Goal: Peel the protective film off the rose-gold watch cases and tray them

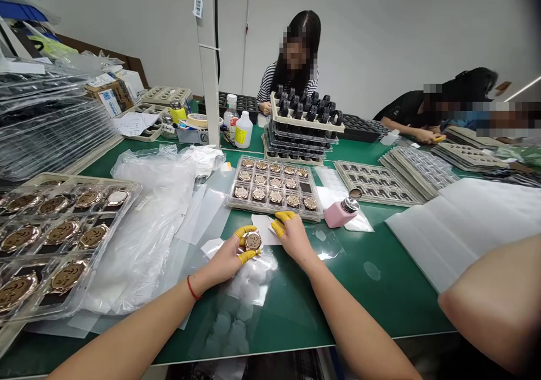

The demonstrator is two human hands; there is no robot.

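- In the head view, your left hand (238, 251) grasps a round watch case (252, 241), its marked back showing, just in front of the middle tray (307, 188).
- Your right hand (292, 236) is at a white sheet (262, 229) in front of that tray; whether it pinches anything, I cannot tell.
- Right of the tray sits a pink bottle (338, 215); behind the tray rise stacked trays (310, 125) of black pieces.
- Left of it, a bulky plastic bag (143, 216) fills your space.
- The green tabletop (372, 301) carries the tray.
- Beyond the tray, a person (308, 36) in stripes sits before a pale wall (359, 42).
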